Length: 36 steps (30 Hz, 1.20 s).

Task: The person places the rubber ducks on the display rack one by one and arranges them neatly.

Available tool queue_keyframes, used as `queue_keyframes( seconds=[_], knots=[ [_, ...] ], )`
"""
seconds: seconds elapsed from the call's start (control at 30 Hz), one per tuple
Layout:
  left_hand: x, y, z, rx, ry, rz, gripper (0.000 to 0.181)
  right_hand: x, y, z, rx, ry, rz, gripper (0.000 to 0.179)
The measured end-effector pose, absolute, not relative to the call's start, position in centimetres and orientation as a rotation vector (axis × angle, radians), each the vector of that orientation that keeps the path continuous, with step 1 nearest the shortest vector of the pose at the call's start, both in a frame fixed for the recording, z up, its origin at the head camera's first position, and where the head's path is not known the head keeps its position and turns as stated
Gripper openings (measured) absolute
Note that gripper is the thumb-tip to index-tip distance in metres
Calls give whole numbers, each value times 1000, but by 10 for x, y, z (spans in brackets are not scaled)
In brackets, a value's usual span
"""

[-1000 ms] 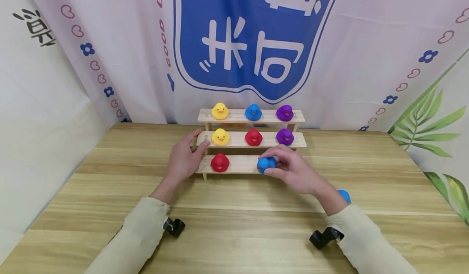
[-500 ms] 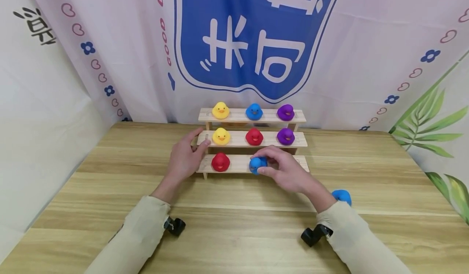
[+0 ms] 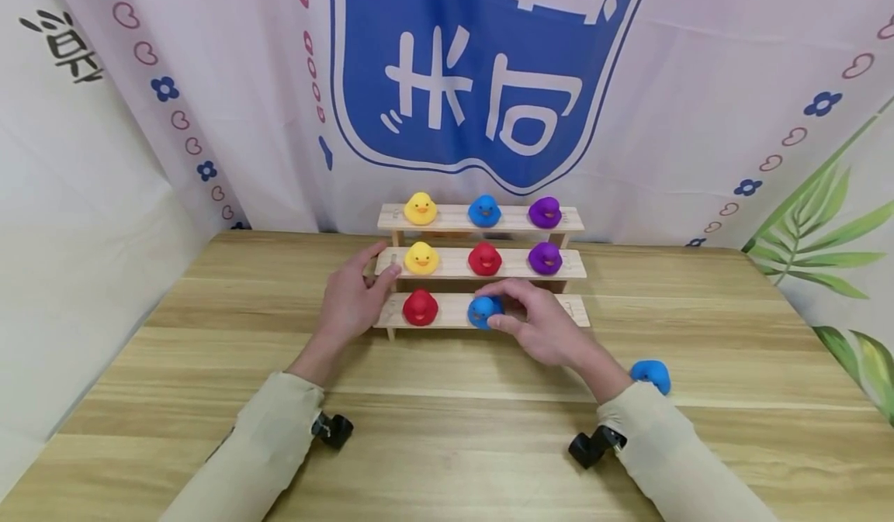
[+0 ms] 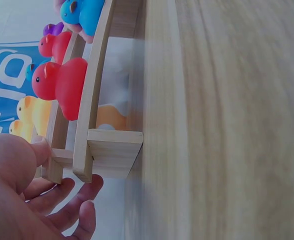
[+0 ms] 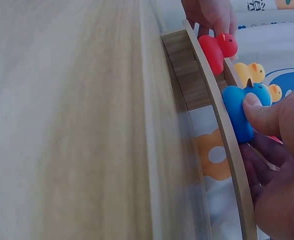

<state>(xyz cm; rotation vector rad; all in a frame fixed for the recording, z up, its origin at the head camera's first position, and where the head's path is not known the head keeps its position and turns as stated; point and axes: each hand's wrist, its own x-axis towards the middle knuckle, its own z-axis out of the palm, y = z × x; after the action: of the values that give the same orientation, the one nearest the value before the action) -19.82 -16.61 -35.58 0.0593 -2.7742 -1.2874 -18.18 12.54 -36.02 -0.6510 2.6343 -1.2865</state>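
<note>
On the bottom step of a three-step wooden display rack (image 3: 447,322) sits a blue rubber duck (image 3: 481,312). My right hand (image 3: 545,324) pinches this duck from its right side, the thumb against it in the right wrist view. A red duck (image 3: 420,308) rests to its left on the same step. My left hand (image 3: 352,293) holds the rack's left end at the middle step, thumb on top and fingers round the end in the left wrist view. The middle step carries a yellow duck (image 3: 421,259), a red duck (image 3: 485,260) and a purple duck (image 3: 545,259).
The top step holds a yellow duck (image 3: 421,209), a blue duck (image 3: 485,211) and a purple duck (image 3: 545,213). Another blue duck (image 3: 651,376) lies on the wooden table (image 3: 447,444) beside the right forearm. A printed curtain (image 3: 279,157) hangs behind the rack.
My right hand has moved left along the bottom step with the blue duck, which now stands near the step's middle. The left hand has stayed at the rack's end.
</note>
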Motion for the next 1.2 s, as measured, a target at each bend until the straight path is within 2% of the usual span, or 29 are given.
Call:
queue_keyframes(
  seconds=[0.2, 0.57, 0.83, 1.2],
  knots=[
    [-198, -166, -356, 45, -2771, -1289, 60, -181, 124, -361, -573, 2653, -1327, 34],
    [-198, -166, -355, 58, -2769, -1297, 60, -181, 122, -361, -592, 2723, -1370, 32],
    [-198, -167, -356, 61, -2767, -1290, 60, -176, 112, -358, -582, 2814, -1333, 42],
    [-199, -166, -356, 51, -2776, -1290, 61, -175, 112, -356, -542, 2868, -1233, 35]
  ],
)
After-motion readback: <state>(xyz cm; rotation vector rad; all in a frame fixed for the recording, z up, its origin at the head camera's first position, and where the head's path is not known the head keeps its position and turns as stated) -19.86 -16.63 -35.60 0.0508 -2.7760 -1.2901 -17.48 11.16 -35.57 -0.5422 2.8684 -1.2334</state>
